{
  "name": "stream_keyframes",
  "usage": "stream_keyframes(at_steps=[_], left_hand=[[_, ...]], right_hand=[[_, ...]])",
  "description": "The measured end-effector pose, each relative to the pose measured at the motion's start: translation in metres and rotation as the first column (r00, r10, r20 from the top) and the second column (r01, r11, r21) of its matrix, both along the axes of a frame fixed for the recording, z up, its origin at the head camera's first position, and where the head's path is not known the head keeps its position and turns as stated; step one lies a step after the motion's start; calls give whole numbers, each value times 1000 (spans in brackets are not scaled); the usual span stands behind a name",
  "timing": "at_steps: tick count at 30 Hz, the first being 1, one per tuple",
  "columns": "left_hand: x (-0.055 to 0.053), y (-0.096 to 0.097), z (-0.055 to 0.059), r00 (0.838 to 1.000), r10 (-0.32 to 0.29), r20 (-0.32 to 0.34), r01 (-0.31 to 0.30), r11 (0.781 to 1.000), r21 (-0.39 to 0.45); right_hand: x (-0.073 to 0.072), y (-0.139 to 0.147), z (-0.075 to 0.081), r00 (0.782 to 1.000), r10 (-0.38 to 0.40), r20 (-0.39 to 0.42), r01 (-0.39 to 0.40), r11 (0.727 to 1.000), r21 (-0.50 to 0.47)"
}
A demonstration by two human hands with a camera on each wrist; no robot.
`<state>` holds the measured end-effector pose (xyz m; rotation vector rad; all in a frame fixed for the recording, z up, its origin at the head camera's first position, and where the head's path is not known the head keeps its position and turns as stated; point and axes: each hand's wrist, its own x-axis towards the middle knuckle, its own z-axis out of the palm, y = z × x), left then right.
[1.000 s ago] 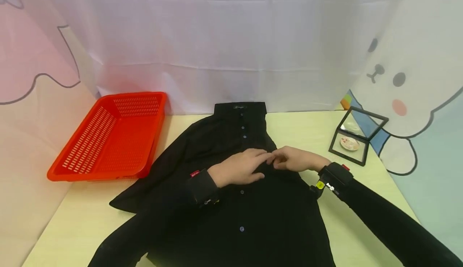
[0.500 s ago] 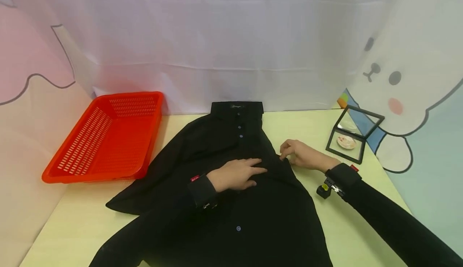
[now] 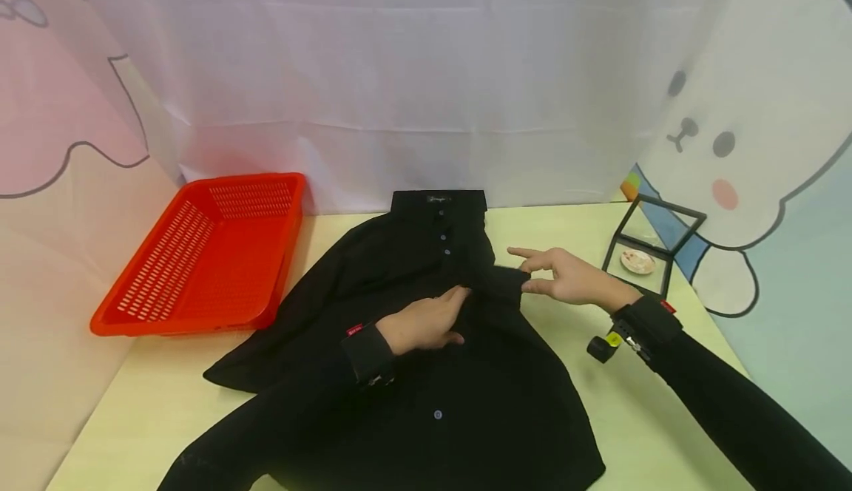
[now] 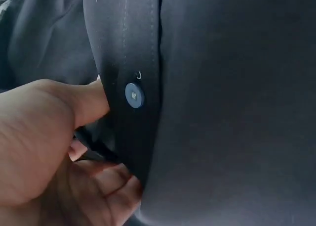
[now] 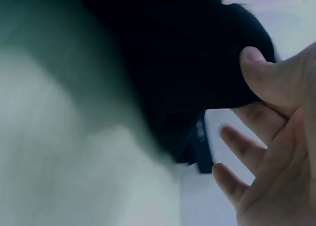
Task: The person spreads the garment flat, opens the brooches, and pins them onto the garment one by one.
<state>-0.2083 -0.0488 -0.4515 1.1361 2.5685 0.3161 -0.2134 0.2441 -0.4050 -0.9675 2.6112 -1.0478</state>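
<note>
A black button-up shirt point(image 3: 506, 387) lies front side up, its collar point(image 3: 438, 201) at the far end. My left hand point(image 3: 426, 322) grips cloth near the middle of the shirt front. In the left wrist view, the thumb and curled fingers hold the button strip beside a blue button point(image 4: 134, 95); the thumb tip is hidden under the cloth. My right hand point(image 3: 566, 278) pinches a raised fold of black cloth point(image 3: 507, 284) at the shirt's right side between thumb and index finger. In the right wrist view, its other fingers point(image 5: 244, 147) are spread apart.
A red plastic basket point(image 3: 200, 324) stands at the back left, next to the shirt's left sleeve point(image 3: 246, 365). A black-framed clear case point(image 3: 659, 243) with a small pale oval item point(image 3: 637, 261) inside stands open at the back right. White fabric point(image 3: 399, 69) hangs behind the table point(image 3: 559, 217).
My right hand has moved right, away from the left hand, and has raised a fold of the shirt's side. My left fingers, spread flat half a second ago, now curl into the cloth.
</note>
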Motion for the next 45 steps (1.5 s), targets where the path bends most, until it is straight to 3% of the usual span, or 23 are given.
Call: stream_keyframes(at_steps=[3, 5, 7, 9, 11, 16, 21, 24, 27, 29, 33, 38, 42, 45], left_hand=[[-3, -10, 1, 999, 44, 4, -44, 999, -13], [-7, -19, 2, 993, 119, 4, -119, 993, -22], [-14, -30, 2, 975, 222, 18, -220, 974, -51], [-21, -41, 3, 945, 323, 47, -317, 943, -99], [-28, -49, 3, 922, 379, 81, -364, 918, -154], [-38, -58, 4, 911, 385, 149, -347, 910, -225], [-41, -65, 9, 895, 422, 141, -375, 886, -272], [-43, -69, 9, 889, 436, 139, -384, 876, -292], [-44, -71, 9, 886, 439, 148, -382, 874, -300], [-44, -71, 10, 884, 442, 152, -383, 871, -307], [-44, -70, 10, 883, 446, 144, -388, 868, -309], [-43, -70, 6, 889, 436, 140, -381, 874, -301], [-42, -74, 3, 896, 421, 141, -372, 885, -279], [-37, -80, 1, 919, 375, 121, -340, 910, -239]], right_hand=[[2, -5, 11, 1000, -20, 9, 21, 999, -49], [2, -8, 16, 999, -46, 24, 48, 995, -86], [0, -10, 19, 996, -77, 44, 81, 991, -109], [-1, -10, 22, 993, -103, 58, 108, 988, -106], [-2, -8, 26, 990, -124, 69, 129, 989, -75], [-2, 2, 43, 982, -177, 62, 179, 984, -25], [2, 33, 78, 962, -271, 29, 272, 955, -116], [7, 64, 98, 953, -280, 116, 299, 931, -209], [13, 87, 107, 938, -298, 175, 328, 926, -185], [17, 92, 103, 925, -334, 183, 354, 931, -92], [19, 82, 76, 921, -337, 197, 329, 941, 73], [11, 57, 39, 923, -272, 271, 264, 962, 69], [2, 45, 19, 944, -229, 238, 207, 972, 111], [3, 44, 8, 958, -235, 167, 205, 963, 176]])
